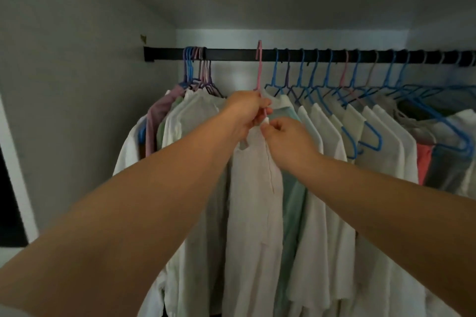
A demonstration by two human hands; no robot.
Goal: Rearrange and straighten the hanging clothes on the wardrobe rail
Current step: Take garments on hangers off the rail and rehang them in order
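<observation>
Lifted clear of the black rail [231, 54], with its hook tip poking just above the bar: the pink hanger [259, 69], carrying a white garment [255, 188] that hangs straight down below the bar's open stretch. Clenched round the hanger's neck just under the rail, at the garment's collar: the left hand [244, 113], fingers curled tight. Pinching a small fold of white cloth at the collar, just below and right of that, farther beneath the rail: the right hand [286, 134], thumb and fingertips closed on fabric. Best done, by the look of it, by steadying the neck with the left grip while tugging the collar square onto the hanger's shoulders, then lowering the hook fully over the bar, not merely resting against its front. Worth keeping the hook facing the same way as its neighbours. Bunched hard against the rail's left end: a tight cluster of purple, pink and blue hangers [198, 67] with white and mauve clothes. Spread along the rail's right span: a row of blue hangers [334, 72] with white shirts, then an orange-red piece [423, 162] under the far right of the bar. Likely snag: the pale green garment [293, 201] just right of the white one, under the same gap in the rail, catching on a sleeve.
</observation>
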